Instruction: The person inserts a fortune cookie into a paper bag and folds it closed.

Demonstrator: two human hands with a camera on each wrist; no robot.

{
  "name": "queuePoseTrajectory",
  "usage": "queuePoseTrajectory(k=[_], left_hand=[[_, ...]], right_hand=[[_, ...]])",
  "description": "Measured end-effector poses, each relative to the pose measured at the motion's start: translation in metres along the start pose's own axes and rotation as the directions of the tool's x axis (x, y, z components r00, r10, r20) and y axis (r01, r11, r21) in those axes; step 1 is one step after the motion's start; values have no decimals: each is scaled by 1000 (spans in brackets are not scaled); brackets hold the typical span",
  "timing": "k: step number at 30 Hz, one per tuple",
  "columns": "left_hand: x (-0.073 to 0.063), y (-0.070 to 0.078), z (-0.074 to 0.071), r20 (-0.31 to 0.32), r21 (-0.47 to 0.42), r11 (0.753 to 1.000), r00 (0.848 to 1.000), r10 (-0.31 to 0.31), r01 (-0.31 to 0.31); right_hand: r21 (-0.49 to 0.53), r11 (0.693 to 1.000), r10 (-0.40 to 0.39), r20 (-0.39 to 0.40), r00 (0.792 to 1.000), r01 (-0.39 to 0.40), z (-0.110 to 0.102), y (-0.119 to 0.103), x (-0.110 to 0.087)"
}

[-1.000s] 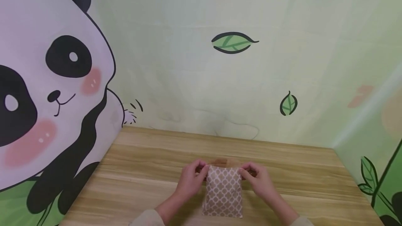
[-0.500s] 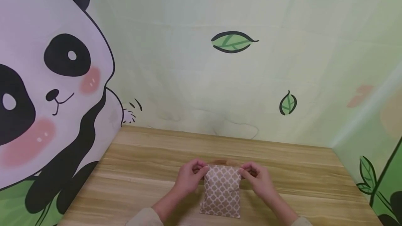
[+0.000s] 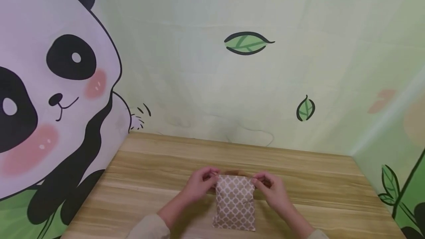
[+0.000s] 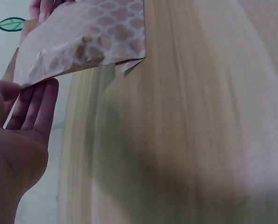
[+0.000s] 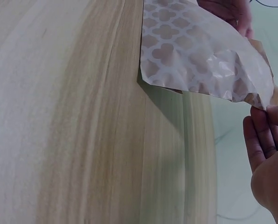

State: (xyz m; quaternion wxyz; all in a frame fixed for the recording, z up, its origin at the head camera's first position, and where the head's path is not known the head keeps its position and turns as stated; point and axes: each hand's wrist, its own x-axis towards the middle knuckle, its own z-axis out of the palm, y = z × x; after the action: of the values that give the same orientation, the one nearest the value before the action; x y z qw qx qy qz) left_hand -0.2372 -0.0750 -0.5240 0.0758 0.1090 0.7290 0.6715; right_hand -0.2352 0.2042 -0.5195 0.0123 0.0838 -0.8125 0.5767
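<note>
A brown paper bag [image 3: 235,203] with a white quatrefoil pattern stands between the two hands, over the wooden table. My left hand [image 3: 200,184] pinches its upper left corner between thumb and fingers. At the upper right corner, my right hand [image 3: 272,189] does the same. Plain brown paper [image 3: 236,173] shows behind the top edge. In the left wrist view the patterned bag [image 4: 97,39] is creased near the pinched corner, and its lower edge has a small fold. What is inside the bag is hidden.
The wooden table [image 3: 149,161] spreads out around the bag. Behind it hangs a pale green cloth backdrop [image 3: 186,65] with printed leaves. A large printed panda [image 3: 89,121] covers the left side.
Both hands keep their pinch on the bag's top corners. The bag has shifted very slightly left, and the left forearm has swung a little outward.
</note>
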Motion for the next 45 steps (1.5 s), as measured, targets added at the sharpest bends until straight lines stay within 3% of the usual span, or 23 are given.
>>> queuePoseTrajectory(k=[5, 10, 18, 29, 45], left_hand=[[14, 5, -4, 64, -49, 994, 994, -93, 97], [24, 11, -8, 144, 18, 991, 981, -132, 131], [21, 16, -10, 245, 50, 996, 966, -79, 69], [18, 17, -14, 267, 107, 994, 962, -50, 22], [15, 26, -16, 332, 223, 973, 943, -20, -58]], right_hand=[[-29, 998, -54, -11, 998, 54, -1, -1, -3], [-18, 995, -96, -24, 995, 96, -1, -3, -5], [-34, 997, -76, -26, 997, 75, -1, 1, -7], [-29, 994, -105, -43, 994, 104, 4, -1, -9], [-54, 996, -70, -47, 996, 67, 4, -3, -9]])
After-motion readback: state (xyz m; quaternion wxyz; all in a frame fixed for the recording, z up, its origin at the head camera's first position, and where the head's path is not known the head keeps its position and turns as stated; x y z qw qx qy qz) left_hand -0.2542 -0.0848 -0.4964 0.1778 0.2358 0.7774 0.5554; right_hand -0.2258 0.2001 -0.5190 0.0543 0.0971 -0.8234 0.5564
